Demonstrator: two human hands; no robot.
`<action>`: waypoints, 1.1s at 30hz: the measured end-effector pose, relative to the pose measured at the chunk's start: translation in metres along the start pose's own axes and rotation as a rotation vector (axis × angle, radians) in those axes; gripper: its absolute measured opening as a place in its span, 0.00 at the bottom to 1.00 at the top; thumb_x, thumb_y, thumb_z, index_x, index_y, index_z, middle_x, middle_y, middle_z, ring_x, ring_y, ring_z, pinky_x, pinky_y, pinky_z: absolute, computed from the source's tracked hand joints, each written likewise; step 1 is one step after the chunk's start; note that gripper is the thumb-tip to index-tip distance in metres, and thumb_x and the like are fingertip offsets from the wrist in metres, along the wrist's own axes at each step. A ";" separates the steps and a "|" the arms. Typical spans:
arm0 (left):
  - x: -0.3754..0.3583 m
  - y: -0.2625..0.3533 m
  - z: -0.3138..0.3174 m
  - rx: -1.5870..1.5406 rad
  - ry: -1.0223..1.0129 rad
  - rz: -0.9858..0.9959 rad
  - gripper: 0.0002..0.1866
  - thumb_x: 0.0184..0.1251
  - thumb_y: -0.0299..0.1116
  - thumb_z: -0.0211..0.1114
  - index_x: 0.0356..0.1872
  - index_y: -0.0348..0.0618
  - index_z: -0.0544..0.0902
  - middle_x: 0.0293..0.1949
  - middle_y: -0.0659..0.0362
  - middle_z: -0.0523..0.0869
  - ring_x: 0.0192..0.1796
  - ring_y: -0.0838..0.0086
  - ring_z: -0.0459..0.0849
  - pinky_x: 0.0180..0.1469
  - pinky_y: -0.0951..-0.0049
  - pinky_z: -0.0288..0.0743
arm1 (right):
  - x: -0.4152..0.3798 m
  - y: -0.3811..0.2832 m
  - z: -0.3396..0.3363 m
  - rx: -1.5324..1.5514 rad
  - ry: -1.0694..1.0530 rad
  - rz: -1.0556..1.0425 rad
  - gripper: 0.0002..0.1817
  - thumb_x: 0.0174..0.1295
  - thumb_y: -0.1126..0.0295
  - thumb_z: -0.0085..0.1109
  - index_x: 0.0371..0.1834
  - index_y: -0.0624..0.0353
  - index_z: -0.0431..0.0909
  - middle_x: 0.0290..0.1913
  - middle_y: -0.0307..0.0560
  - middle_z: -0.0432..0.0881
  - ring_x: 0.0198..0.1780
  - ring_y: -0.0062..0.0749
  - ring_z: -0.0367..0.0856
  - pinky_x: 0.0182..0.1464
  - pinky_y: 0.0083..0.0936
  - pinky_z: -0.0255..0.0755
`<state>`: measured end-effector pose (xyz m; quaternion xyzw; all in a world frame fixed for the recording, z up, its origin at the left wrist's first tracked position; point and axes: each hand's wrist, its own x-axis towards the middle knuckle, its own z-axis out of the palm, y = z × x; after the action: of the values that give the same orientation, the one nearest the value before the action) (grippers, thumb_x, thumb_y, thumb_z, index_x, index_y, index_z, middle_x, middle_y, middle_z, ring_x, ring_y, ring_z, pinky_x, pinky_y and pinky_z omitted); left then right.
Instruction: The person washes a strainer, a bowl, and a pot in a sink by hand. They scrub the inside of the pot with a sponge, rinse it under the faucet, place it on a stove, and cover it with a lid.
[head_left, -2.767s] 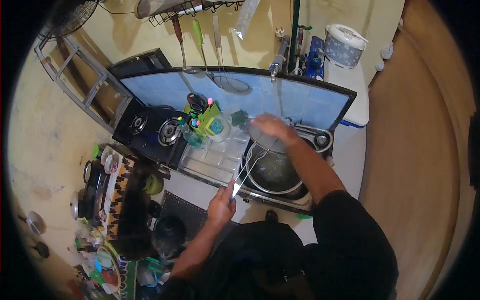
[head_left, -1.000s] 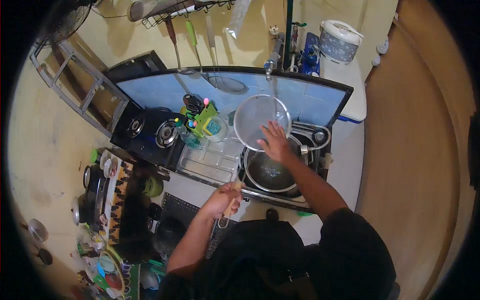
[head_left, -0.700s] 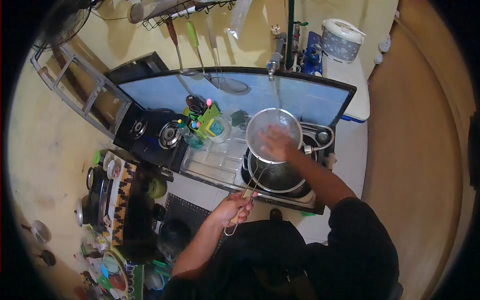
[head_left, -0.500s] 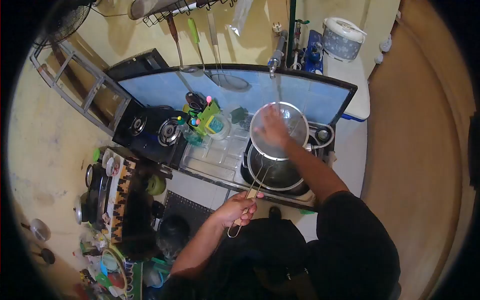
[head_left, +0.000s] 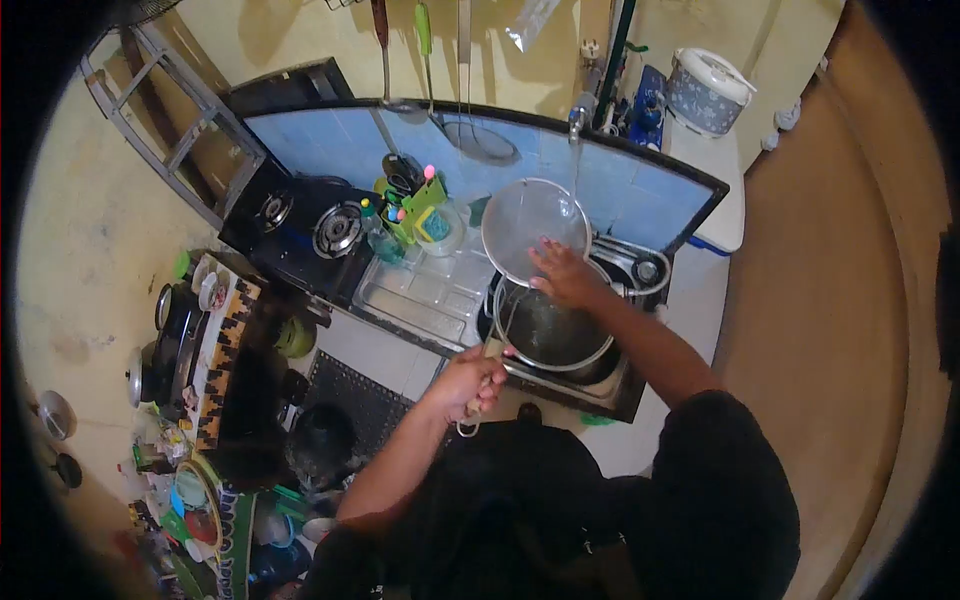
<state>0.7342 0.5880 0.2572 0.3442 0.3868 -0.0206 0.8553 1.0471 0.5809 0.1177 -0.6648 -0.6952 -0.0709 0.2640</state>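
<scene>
My left hand (head_left: 470, 385) is closed round the handle of a large mesh strainer (head_left: 525, 225). The strainer's round bowl tilts under the faucet (head_left: 580, 118), and a thin stream of water falls onto its far right side. My right hand (head_left: 565, 275) is open, palm down with fingers apart, its fingertips right at the strainer's near rim. Below both sits a big metal pot (head_left: 608, 350) in the sink, with dark-looking water inside.
Left of the sink are a drainboard (head_left: 415, 300), a green sponge caddy (head_left: 400, 225) and a black gas stove (head_left: 300, 240). Ladles and another strainer (head_left: 480, 142) hang on the wall behind. A rice cooker (head_left: 708, 95) stands at the back right.
My right hand has come from inside the strainer bowl back toward its near rim. The strainer has swung left relative to the faucet, and the camera view has shifted.
</scene>
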 end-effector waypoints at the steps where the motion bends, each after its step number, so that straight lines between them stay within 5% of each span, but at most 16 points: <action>1: 0.000 0.000 -0.006 -0.001 0.011 0.027 0.17 0.67 0.26 0.51 0.56 0.47 0.73 0.24 0.64 0.71 0.16 0.82 0.64 0.15 0.77 0.62 | -0.005 -0.001 -0.013 -0.034 -0.161 -0.008 0.31 0.61 0.49 0.58 0.64 0.53 0.71 0.66 0.54 0.69 0.72 0.51 0.60 0.68 0.62 0.53; 3: -0.002 -0.002 -0.017 0.145 0.050 0.084 0.16 0.69 0.27 0.50 0.57 0.47 0.72 0.23 0.65 0.71 0.16 0.82 0.65 0.16 0.76 0.64 | 0.025 -0.019 -0.094 -0.291 -0.547 0.381 0.30 0.62 0.50 0.57 0.64 0.54 0.71 0.67 0.56 0.68 0.69 0.48 0.65 0.67 0.58 0.56; 5: -0.009 -0.001 -0.030 0.276 0.104 0.094 0.17 0.70 0.28 0.50 0.58 0.47 0.71 0.23 0.65 0.70 0.16 0.82 0.65 0.16 0.76 0.64 | 0.037 0.020 -0.114 -0.121 -0.161 0.612 0.29 0.62 0.52 0.58 0.61 0.58 0.73 0.61 0.59 0.74 0.65 0.51 0.70 0.67 0.52 0.58; 6: -0.012 0.001 -0.036 0.415 0.156 0.111 0.17 0.70 0.29 0.49 0.59 0.47 0.70 0.23 0.66 0.70 0.16 0.82 0.65 0.16 0.75 0.65 | 0.047 0.047 -0.113 -0.069 0.299 0.410 0.26 0.63 0.54 0.59 0.59 0.58 0.75 0.62 0.60 0.73 0.64 0.53 0.71 0.67 0.44 0.61; 8: -0.017 0.004 -0.046 0.568 0.210 0.127 0.16 0.71 0.30 0.48 0.57 0.45 0.73 0.22 0.60 0.75 0.17 0.77 0.72 0.17 0.69 0.68 | 0.102 0.003 -0.183 0.016 0.551 0.188 0.24 0.63 0.57 0.60 0.59 0.58 0.75 0.62 0.61 0.74 0.64 0.53 0.72 0.66 0.36 0.64; 10: -0.027 0.013 -0.051 1.050 0.356 0.266 0.16 0.71 0.32 0.51 0.57 0.43 0.74 0.22 0.56 0.78 0.20 0.69 0.78 0.20 0.67 0.72 | 0.142 0.001 -0.200 0.018 0.565 -0.002 0.21 0.63 0.57 0.61 0.54 0.58 0.79 0.54 0.62 0.79 0.56 0.51 0.79 0.58 0.36 0.71; 11: -0.028 0.013 -0.060 1.339 0.428 0.598 0.16 0.69 0.32 0.55 0.55 0.39 0.77 0.28 0.44 0.84 0.31 0.51 0.84 0.34 0.58 0.76 | 0.151 0.002 -0.202 0.019 0.575 -0.003 0.21 0.63 0.57 0.61 0.54 0.58 0.79 0.54 0.62 0.79 0.56 0.51 0.79 0.58 0.36 0.71; 13: -0.039 0.020 -0.072 1.374 0.476 0.568 0.16 0.67 0.31 0.56 0.54 0.39 0.77 0.34 0.41 0.84 0.38 0.47 0.83 0.41 0.55 0.76 | 0.170 -0.001 -0.209 0.097 0.206 0.156 0.18 0.60 0.57 0.65 0.47 0.57 0.83 0.45 0.57 0.84 0.47 0.47 0.83 0.48 0.36 0.75; 14: -0.048 0.029 -0.072 1.395 0.521 0.537 0.16 0.66 0.30 0.56 0.53 0.40 0.78 0.40 0.39 0.84 0.45 0.44 0.82 0.48 0.53 0.76 | 0.177 0.001 -0.213 0.091 0.216 0.132 0.18 0.60 0.57 0.65 0.47 0.57 0.83 0.45 0.57 0.84 0.47 0.47 0.83 0.48 0.36 0.75; 17: -0.074 0.055 -0.088 1.475 0.541 0.625 0.16 0.62 0.30 0.59 0.52 0.42 0.79 0.39 0.41 0.84 0.44 0.45 0.82 0.47 0.53 0.76 | 0.187 0.007 -0.221 0.078 0.110 0.121 0.16 0.57 0.56 0.68 0.39 0.57 0.85 0.39 0.53 0.85 0.40 0.44 0.84 0.41 0.36 0.74; 20: -0.108 0.083 -0.084 1.557 0.622 0.583 0.17 0.58 0.30 0.64 0.50 0.44 0.79 0.40 0.46 0.85 0.43 0.49 0.83 0.45 0.55 0.78 | 0.196 0.008 -0.214 0.014 0.068 0.241 0.15 0.55 0.54 0.66 0.39 0.52 0.86 0.41 0.50 0.85 0.43 0.48 0.84 0.49 0.39 0.75; 23: -0.130 0.108 -0.087 1.910 0.730 0.700 0.16 0.52 0.33 0.67 0.44 0.46 0.79 0.39 0.53 0.84 0.42 0.55 0.84 0.42 0.56 0.79 | 0.211 -0.003 -0.201 -0.007 0.148 0.354 0.17 0.53 0.56 0.70 0.39 0.55 0.85 0.35 0.52 0.84 0.36 0.44 0.82 0.43 0.37 0.74; 28: -0.151 0.156 -0.064 2.160 0.771 0.897 0.11 0.50 0.32 0.64 0.38 0.47 0.80 0.32 0.58 0.82 0.38 0.60 0.84 0.38 0.60 0.77 | 0.185 -0.089 -0.172 -0.051 0.431 -0.024 0.32 0.48 0.61 0.74 0.57 0.61 0.75 0.57 0.58 0.77 0.60 0.52 0.73 0.63 0.39 0.65; 30: -0.149 0.174 -0.058 2.294 0.722 0.912 0.09 0.51 0.31 0.62 0.35 0.47 0.79 0.30 0.58 0.82 0.38 0.62 0.84 0.38 0.61 0.77 | 0.164 -0.152 -0.162 0.462 0.058 -0.115 0.38 0.53 0.57 0.73 0.64 0.62 0.69 0.66 0.57 0.70 0.67 0.46 0.68 0.69 0.40 0.58; 32: -0.143 0.191 -0.048 2.313 0.726 0.983 0.08 0.51 0.31 0.62 0.34 0.47 0.78 0.29 0.59 0.82 0.38 0.63 0.84 0.38 0.62 0.77 | 0.152 -0.180 -0.129 0.606 -0.294 -0.169 0.31 0.60 0.61 0.67 0.63 0.64 0.69 0.58 0.54 0.77 0.60 0.40 0.75 0.63 0.37 0.66; 33: -0.139 0.200 -0.042 2.340 0.717 1.061 0.06 0.52 0.31 0.61 0.33 0.47 0.78 0.28 0.61 0.81 0.38 0.64 0.84 0.39 0.63 0.76 | 0.155 -0.190 -0.121 0.604 -0.292 -0.171 0.31 0.60 0.61 0.67 0.63 0.64 0.69 0.58 0.54 0.77 0.60 0.40 0.75 0.63 0.37 0.66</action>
<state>0.6698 0.7336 0.4459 0.9651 0.1635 0.0860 -0.1857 0.9005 0.6438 0.3397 -0.4992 -0.7683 0.2121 0.3398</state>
